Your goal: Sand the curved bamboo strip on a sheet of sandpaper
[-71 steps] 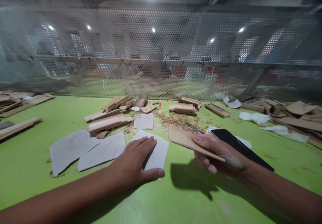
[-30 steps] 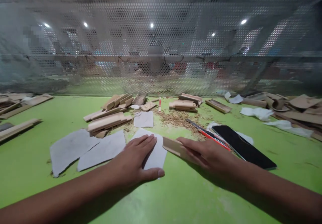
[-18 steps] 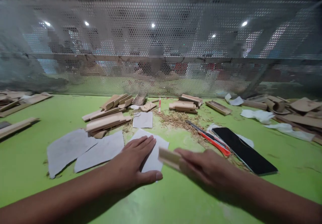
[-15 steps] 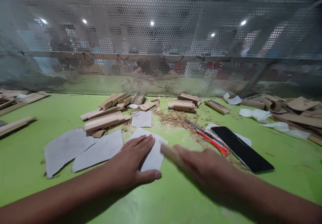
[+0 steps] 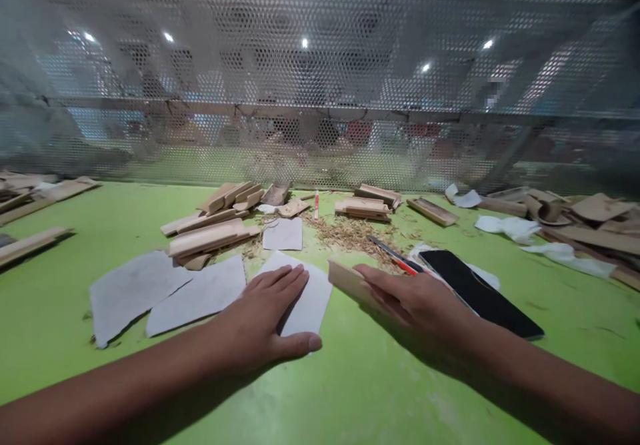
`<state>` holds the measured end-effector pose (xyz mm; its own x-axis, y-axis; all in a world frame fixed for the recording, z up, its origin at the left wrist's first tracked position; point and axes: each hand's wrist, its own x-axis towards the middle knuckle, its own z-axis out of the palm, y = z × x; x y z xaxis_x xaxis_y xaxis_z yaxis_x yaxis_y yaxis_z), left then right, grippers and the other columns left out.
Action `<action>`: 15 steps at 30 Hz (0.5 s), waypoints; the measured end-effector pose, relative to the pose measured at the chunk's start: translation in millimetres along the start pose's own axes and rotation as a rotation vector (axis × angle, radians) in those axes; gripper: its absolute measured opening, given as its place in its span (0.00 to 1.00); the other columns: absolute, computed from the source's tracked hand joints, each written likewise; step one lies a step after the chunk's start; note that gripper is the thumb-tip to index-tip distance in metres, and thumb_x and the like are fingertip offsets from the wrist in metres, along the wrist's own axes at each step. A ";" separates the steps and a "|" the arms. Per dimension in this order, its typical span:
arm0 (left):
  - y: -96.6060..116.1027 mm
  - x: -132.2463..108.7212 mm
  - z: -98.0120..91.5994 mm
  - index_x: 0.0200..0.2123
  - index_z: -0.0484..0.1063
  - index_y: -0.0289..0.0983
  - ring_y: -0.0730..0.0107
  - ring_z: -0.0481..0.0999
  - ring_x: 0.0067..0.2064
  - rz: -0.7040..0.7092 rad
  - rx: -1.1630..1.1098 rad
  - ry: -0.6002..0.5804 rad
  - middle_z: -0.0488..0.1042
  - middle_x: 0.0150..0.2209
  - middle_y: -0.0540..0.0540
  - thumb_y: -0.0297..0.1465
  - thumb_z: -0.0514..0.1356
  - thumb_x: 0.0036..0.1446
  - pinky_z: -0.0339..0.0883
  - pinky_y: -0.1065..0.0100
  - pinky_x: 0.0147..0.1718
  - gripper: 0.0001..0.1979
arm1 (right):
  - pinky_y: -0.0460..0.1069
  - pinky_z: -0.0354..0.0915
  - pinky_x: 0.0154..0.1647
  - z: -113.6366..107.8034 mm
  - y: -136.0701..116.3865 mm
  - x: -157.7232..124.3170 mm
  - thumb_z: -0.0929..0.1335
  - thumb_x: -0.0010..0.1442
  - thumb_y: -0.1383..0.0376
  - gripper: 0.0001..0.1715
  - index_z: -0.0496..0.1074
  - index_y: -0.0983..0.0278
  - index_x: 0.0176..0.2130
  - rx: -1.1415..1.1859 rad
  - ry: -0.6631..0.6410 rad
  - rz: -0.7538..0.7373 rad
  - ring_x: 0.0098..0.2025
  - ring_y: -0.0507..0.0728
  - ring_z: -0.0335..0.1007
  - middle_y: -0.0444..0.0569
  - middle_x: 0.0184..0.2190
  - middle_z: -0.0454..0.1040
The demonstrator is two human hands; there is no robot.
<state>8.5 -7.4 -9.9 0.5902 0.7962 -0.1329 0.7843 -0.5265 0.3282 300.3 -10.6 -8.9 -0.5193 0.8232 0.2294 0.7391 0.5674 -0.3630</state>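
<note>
My left hand (image 5: pixel 267 305) lies flat on a white sheet of paper (image 5: pixel 314 298), fingers stretched forward and thumb out toward the right. The palm covers the sheet's left part. Just right of the sheet, my right hand (image 5: pixel 425 301) is closed around a pale brown bamboo or wood piece (image 5: pixel 350 281). Its flat left end sticks out of the grip, close to the paper's right edge. Beyond this hand lies a long, slim red and grey tool (image 5: pixel 395 255), partly hidden. A black phone (image 5: pixel 480 291) rests beside the hand on the green table (image 5: pixel 300 405).
Two torn white sheets (image 5: pixel 133 291) lie at left, and a small white square (image 5: pixel 283 233) lies ahead. Curved wooden pieces (image 5: pixel 213 238) are stacked behind them. Shavings (image 5: pixel 345 235) are scattered mid-table. More wood scraps (image 5: pixel 590 221) pile up at right. A perforated metal screen (image 5: pixel 310 91) borders the back.
My right hand has shifted slightly right and up with the wooden piece, now covering more of the red tool. The piece's broad face shows more. My left hand stays on the paper.
</note>
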 end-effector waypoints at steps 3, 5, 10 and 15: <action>-2.2 -0.6 2.0 0.75 0.51 0.35 0.40 0.48 0.74 0.018 -0.015 0.032 0.48 0.75 0.37 0.59 0.60 0.61 0.48 0.43 0.69 0.51 | 0.47 0.65 0.24 -5.1 -7.5 6.0 0.64 0.69 0.50 0.25 0.78 0.63 0.52 0.328 0.076 0.245 0.25 0.55 0.73 0.52 0.33 0.82; -4.0 -1.0 3.9 0.75 0.52 0.37 0.39 0.50 0.74 0.040 -0.018 0.060 0.49 0.75 0.38 0.59 0.60 0.61 0.49 0.42 0.69 0.49 | 0.44 0.54 0.13 -7.2 -15.1 7.9 0.68 0.64 0.44 0.26 0.78 0.63 0.44 0.679 0.022 0.487 0.13 0.50 0.59 0.44 0.20 0.75; -4.0 -1.9 4.4 0.75 0.52 0.37 0.39 0.50 0.74 0.038 -0.016 0.067 0.49 0.75 0.37 0.59 0.59 0.62 0.48 0.42 0.69 0.49 | 0.39 0.44 0.09 -8.1 -18.6 7.3 0.74 0.55 0.42 0.29 0.65 0.61 0.24 1.338 -0.187 0.597 0.08 0.44 0.38 0.31 0.06 0.50; -1.3 -2.7 1.9 0.74 0.54 0.37 0.39 0.50 0.74 0.033 -0.023 0.067 0.49 0.75 0.37 0.59 0.60 0.62 0.49 0.41 0.69 0.48 | 0.39 0.47 0.08 -8.2 -17.5 4.8 0.75 0.53 0.41 0.35 0.59 0.61 0.19 1.365 -0.232 0.613 0.07 0.42 0.38 0.31 0.07 0.50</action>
<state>6.3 -9.4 -11.8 0.6012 0.7969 -0.0592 0.7594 -0.5467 0.3527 288.4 -16.5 6.0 -0.4384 0.8236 -0.3599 -0.0250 -0.4114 -0.9111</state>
